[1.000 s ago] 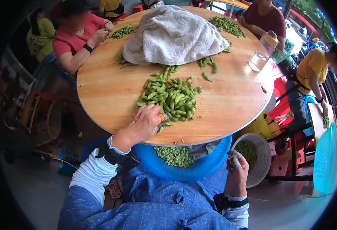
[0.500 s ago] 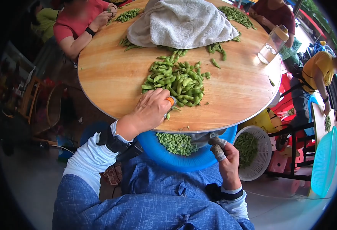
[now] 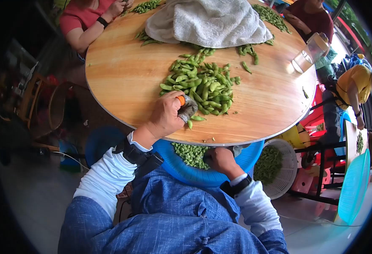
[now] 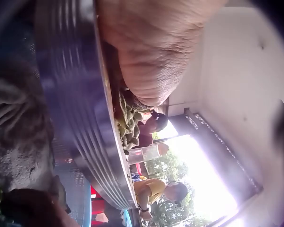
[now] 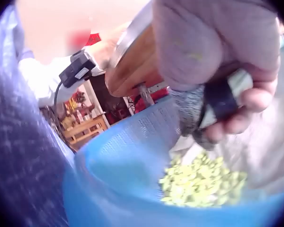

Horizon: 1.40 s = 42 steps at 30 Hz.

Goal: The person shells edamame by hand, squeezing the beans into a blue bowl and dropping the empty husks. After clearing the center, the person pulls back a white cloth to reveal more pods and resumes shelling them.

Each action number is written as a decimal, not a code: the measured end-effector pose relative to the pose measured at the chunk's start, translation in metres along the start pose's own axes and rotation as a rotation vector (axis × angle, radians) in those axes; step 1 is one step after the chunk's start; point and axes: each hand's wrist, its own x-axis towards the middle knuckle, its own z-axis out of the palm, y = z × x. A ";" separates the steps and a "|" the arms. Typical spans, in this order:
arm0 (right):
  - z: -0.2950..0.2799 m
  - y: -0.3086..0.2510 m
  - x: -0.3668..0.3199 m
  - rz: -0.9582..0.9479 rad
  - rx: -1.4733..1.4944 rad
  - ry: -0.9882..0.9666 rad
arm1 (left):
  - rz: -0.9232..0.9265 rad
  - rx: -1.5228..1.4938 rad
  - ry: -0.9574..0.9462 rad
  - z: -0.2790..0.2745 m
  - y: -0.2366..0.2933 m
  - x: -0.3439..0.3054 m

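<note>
One left hand (image 3: 167,113) and one right hand (image 3: 223,160) curl, contents unclear; a careless drag could spill green bean pods (image 3: 211,89) off the round wooden surface (image 3: 122,84).

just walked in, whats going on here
Someone in blue has their left hand at the near edge of a pile of green pods on a round wooden table and right hand over a blue basket of shelled beans. Whether either holds anything is unclear. A pale towel lies draped behind the pile.

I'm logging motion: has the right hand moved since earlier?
Yes: in the head view, the right hand moved left from the blue basin's rim to over its inside.
</note>
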 end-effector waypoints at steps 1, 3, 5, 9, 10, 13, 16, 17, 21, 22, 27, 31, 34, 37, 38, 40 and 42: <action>0.009 0.004 0.011 -0.034 -0.030 0.090 | -0.006 0.019 -0.007 0.000 0.000 0.000; 0.030 0.015 0.032 -0.125 -0.147 0.211 | -0.005 0.047 -0.006 -0.001 -0.001 -0.001; 0.046 0.023 0.050 -0.234 -0.325 0.279 | 0.014 0.065 0.010 -0.001 0.001 0.000; 0.040 0.012 0.061 -0.098 -0.242 0.107 | 0.054 0.083 0.048 -0.001 0.001 -0.001; 0.044 0.016 0.062 -0.101 -0.255 0.103 | 0.053 0.090 0.063 0.001 -0.001 -0.001; 0.050 0.027 0.063 -0.109 -0.279 0.094 | 0.049 0.094 0.033 0.000 -0.004 -0.002; 0.051 0.034 0.063 -0.119 -0.288 0.093 | 0.046 0.085 0.010 0.001 -0.006 -0.001; 0.051 0.036 0.063 -0.120 -0.294 0.093 | 0.051 0.081 0.011 0.001 -0.007 -0.001; 0.053 0.040 0.059 -0.131 -0.287 0.096 | 0.072 0.079 0.015 -0.001 -0.007 0.001; 0.053 0.042 0.058 -0.134 -0.282 0.099 | 0.078 0.082 0.016 -0.001 -0.007 0.000; 0.049 0.048 0.053 -0.167 -0.246 0.136 | 0.067 0.046 0.017 -0.001 -0.006 0.001; 0.035 0.056 0.043 -0.252 -0.074 0.247 | 0.066 0.040 0.012 0.001 -0.008 0.000; -0.004 0.046 0.015 -0.087 0.392 0.156 | 0.090 0.042 0.066 -0.001 -0.003 0.002; -0.079 0.015 -0.034 0.137 0.935 0.068 | 0.079 0.048 0.030 -0.004 -0.001 0.003; -0.092 0.034 -0.058 0.242 0.809 0.039 | 0.081 0.049 0.021 -0.004 0.000 0.003; -0.104 0.043 -0.103 0.421 0.986 0.544 | 0.073 0.041 0.030 -0.003 -0.004 -0.001; -0.103 0.070 -0.142 0.652 1.112 0.957 | 0.075 -0.004 0.091 -0.002 -0.005 -0.005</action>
